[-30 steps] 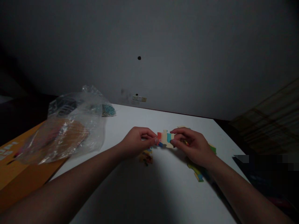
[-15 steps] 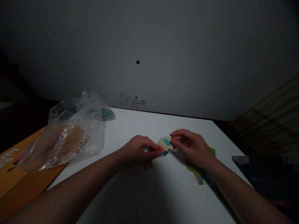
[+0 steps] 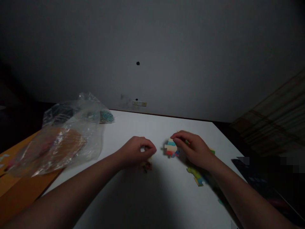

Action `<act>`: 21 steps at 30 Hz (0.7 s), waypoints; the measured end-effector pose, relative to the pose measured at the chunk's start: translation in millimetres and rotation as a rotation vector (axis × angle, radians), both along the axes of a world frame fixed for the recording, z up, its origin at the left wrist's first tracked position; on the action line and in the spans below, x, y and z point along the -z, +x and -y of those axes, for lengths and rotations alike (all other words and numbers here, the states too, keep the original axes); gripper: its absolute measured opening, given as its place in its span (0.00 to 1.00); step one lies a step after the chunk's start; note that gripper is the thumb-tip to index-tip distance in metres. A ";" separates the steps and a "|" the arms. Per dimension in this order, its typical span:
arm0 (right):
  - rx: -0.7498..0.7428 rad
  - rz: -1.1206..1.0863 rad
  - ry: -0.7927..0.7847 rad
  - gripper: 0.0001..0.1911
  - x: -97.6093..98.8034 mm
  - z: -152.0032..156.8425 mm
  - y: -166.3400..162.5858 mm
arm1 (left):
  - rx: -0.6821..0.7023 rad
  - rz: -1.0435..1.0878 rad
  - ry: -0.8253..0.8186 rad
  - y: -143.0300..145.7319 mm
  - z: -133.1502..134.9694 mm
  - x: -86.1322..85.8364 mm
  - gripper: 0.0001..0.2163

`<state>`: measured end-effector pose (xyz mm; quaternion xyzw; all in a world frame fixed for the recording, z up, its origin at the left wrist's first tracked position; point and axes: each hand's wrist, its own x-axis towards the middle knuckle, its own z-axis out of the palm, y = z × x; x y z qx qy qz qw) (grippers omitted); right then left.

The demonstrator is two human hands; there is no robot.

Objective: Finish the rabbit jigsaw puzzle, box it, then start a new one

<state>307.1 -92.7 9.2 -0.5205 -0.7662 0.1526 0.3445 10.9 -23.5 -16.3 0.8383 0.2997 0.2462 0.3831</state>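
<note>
A striped puzzle piece (image 3: 171, 148) in cream, blue and red lies on the white table (image 3: 152, 194), pinched at its right edge by my right hand (image 3: 193, 149). My left hand (image 3: 135, 153) rests on the table to the left of it, fingers curled, apart from the striped piece. Under the left hand's fingertips sits a small dark-and-yellow puzzle piece (image 3: 147, 164); whether the hand grips it is hidden. More joined pieces in green, yellow and blue (image 3: 197, 176) lie beneath my right wrist.
A clear plastic bag (image 3: 64, 136) with brown and dark contents lies at the left, partly over an orange board (image 3: 21, 190). A dark flat object (image 3: 262, 183) sits off the table's right edge. A grey wall stands behind the table.
My left hand let go of the striped piece and drew back left and down. My right hand turned the piece and lowered it onto the table.
</note>
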 end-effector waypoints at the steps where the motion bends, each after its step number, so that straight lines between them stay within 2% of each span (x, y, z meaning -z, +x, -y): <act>1: 0.023 0.111 0.027 0.14 -1.9 -2.6 9.9 | -0.009 -0.029 0.053 -1.1 -1.4 0.2 0.11; 3: 0.124 0.344 0.065 0.15 -6.1 -7.9 34.7 | -0.013 -0.101 0.148 -3.0 -3.8 -0.3 0.11; 6: 0.367 0.569 0.049 0.15 -10.8 -12.8 75.3 | 0.009 -0.176 0.189 -4.0 -5.7 -1.8 0.12; 8: 0.477 0.652 -0.021 0.14 -11.2 -13.6 97.4 | 0.030 -0.189 0.188 -3.4 -6.0 -2.0 0.12; 10: 0.512 0.711 -0.121 0.14 -9.5 -13.8 112.0 | 0.046 -0.185 0.183 -2.6 -6.1 -1.4 0.12; 13: 0.478 0.742 -0.187 0.15 -5.6 -15.2 119.0 | 0.034 -0.174 0.159 -2.0 -6.2 -0.8 0.12; 17: 0.333 0.615 -0.076 0.17 2.8 -18.6 107.8 | 0.019 -0.179 0.137 -2.8 -6.1 -2.2 0.13; 19: 0.246 0.516 -0.041 0.23 10.9 -20.0 98.5 | 0.019 -0.179 0.130 -3.5 -6.2 -2.8 0.14; 21: 0.191 0.439 -0.065 0.35 20.1 -21.5 90.0 | 0.015 -0.177 0.124 -4.2 -6.6 -2.9 0.14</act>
